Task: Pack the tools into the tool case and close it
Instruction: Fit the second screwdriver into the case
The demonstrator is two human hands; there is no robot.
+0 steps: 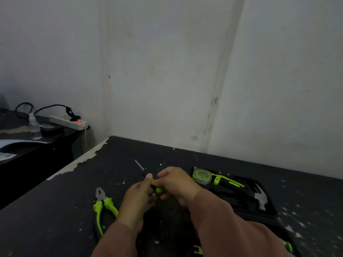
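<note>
Hands meet at the lower centre of the head view, above a dark, paint-chipped table (55, 210). The left hand (138, 198) and the right hand (177, 184) are both curled around a screwdriver (157, 186): its green handle shows between the fingers, and its thin metal shaft runs up and to the left, past the left thumb, toward the middle of the frame. Both arms wear reddish-brown sleeves (232, 227) that enter from the bottom edge. Just left of the left wrist, green-handled pliers (103, 204) lie flat on the table with the jaws pointing toward the top of the frame. Right of the hands, the black tool case (246, 199) lies open on the table; a green tape measure (202, 176) sits in its upper left corner, a green-and-black tool (225, 179) lies just beside that, and a hammer head (260, 198) rests at its right side. At the bottom edge, small green parts show beside the right sleeve, too blurred to identify. In the left middle of the frame, a white power strip (67, 122) with a lit red switch sits on a separate dark surface.
</note>
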